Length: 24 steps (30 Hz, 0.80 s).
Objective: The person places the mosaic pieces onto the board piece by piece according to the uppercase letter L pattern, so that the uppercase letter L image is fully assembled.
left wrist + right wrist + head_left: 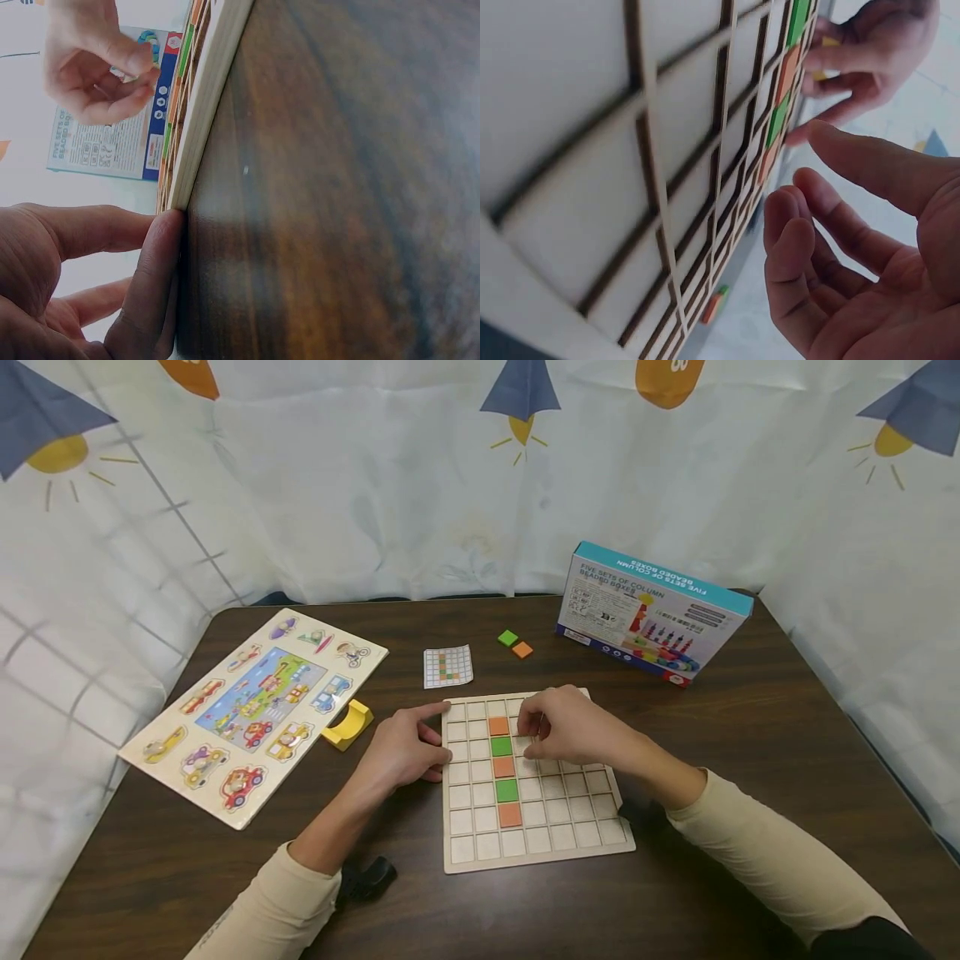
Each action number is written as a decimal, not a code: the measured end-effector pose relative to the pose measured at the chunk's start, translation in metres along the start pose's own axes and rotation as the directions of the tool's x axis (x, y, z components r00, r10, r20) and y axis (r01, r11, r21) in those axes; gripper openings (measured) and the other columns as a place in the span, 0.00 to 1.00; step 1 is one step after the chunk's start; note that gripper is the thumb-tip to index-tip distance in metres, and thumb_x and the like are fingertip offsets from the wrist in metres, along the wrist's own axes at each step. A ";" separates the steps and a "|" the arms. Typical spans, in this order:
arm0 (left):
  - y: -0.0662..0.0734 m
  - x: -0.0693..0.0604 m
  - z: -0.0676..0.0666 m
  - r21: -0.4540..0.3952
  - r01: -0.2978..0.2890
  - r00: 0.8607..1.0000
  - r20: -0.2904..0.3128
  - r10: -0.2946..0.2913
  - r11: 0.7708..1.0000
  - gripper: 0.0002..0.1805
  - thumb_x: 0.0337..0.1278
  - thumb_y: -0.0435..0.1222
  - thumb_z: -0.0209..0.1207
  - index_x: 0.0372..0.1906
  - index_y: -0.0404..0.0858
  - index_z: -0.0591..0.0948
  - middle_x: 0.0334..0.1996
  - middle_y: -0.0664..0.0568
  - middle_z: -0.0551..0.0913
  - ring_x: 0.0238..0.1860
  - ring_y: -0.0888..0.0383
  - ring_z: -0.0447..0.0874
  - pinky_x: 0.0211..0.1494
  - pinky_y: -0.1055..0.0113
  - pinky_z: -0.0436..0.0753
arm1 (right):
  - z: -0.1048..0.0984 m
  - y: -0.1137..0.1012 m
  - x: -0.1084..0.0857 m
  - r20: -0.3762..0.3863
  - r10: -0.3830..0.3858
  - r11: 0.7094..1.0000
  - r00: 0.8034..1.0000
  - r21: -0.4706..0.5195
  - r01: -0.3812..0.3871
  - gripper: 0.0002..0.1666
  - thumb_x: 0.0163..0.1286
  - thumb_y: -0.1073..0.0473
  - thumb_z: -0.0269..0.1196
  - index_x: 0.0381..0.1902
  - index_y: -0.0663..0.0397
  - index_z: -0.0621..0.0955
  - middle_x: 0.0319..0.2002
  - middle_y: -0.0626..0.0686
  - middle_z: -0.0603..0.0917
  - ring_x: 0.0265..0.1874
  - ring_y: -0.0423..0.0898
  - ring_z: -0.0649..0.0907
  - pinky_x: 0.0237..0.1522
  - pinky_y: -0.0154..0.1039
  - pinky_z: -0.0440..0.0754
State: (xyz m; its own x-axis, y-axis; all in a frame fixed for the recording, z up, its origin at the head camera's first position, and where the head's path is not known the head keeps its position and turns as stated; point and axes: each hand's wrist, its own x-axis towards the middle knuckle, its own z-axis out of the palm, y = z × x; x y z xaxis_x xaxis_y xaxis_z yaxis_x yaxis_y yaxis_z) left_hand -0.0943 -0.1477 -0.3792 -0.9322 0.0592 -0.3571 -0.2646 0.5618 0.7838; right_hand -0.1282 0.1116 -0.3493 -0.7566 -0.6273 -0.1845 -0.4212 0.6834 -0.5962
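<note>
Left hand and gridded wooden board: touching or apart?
Touching. The left wrist view shows it: the left hand has a fingertip against the edge of the gridded wooden board, no gap showing.

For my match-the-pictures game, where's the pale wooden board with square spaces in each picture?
Head: lower middle; the left hand touches the board's left edge, the right hand is over it.
Left wrist: the board slants edge-on from top middle down to a fingertip.
Right wrist: the board fills the left side, close up.
Shared landmark: the column of orange and green square tiles on it.
</note>
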 end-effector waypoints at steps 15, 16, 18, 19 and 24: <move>-0.001 -0.001 -0.001 -0.006 -0.006 1.000 -0.011 0.005 1.000 0.42 0.52 0.24 0.69 0.75 0.43 0.73 0.39 0.42 0.84 0.21 0.58 0.87 0.28 0.63 0.92 | -0.026 0.019 0.039 -0.161 0.071 0.997 0.984 0.036 -0.066 0.13 0.61 0.63 0.75 0.43 0.59 0.87 0.37 0.53 0.87 0.39 0.49 0.84 0.45 0.43 0.87; 0.000 -0.001 -0.001 -0.007 -0.006 1.000 -0.012 0.006 1.000 0.42 0.52 0.24 0.68 0.75 0.43 0.73 0.39 0.42 0.84 0.21 0.58 0.87 0.27 0.63 0.92 | -0.027 0.021 0.042 -0.167 0.068 0.997 0.984 0.036 -0.063 0.13 0.61 0.64 0.75 0.44 0.59 0.87 0.38 0.54 0.88 0.39 0.49 0.85 0.46 0.44 0.87; 0.000 -0.002 -0.001 -0.008 -0.007 1.000 -0.012 0.007 1.000 0.42 0.52 0.24 0.68 0.75 0.43 0.73 0.38 0.42 0.84 0.20 0.58 0.87 0.27 0.63 0.92 | -0.029 0.025 0.048 -0.176 0.068 0.997 0.982 0.040 -0.062 0.15 0.61 0.64 0.76 0.45 0.60 0.87 0.40 0.55 0.88 0.40 0.50 0.85 0.47 0.44 0.88; 0.000 -0.002 0.000 -0.010 -0.008 1.000 -0.013 0.008 1.000 0.42 0.52 0.24 0.68 0.75 0.43 0.73 0.38 0.42 0.84 0.20 0.58 0.87 0.27 0.63 0.92 | -0.029 0.026 0.051 -0.180 0.067 0.997 0.981 0.038 -0.062 0.15 0.61 0.64 0.75 0.46 0.61 0.87 0.40 0.56 0.88 0.41 0.50 0.85 0.47 0.44 0.88; 0.000 -0.002 0.000 -0.020 -0.006 1.000 -0.007 0.006 1.000 0.42 0.52 0.23 0.68 0.75 0.43 0.73 0.38 0.42 0.83 0.20 0.58 0.87 0.27 0.63 0.92 | -0.034 0.030 0.064 -0.197 0.072 0.997 0.978 0.021 -0.069 0.17 0.62 0.64 0.75 0.48 0.61 0.86 0.44 0.58 0.88 0.44 0.52 0.85 0.49 0.47 0.87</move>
State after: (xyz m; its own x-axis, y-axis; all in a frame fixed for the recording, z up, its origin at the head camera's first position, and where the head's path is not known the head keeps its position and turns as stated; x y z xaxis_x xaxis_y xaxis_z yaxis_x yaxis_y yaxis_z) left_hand -0.0926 -0.1475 -0.3786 -0.9354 0.0564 -0.3490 -0.2640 0.5449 0.7958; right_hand -0.2062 0.1043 -0.3521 -0.8684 -0.4910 -0.0696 -0.3574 0.7171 -0.5984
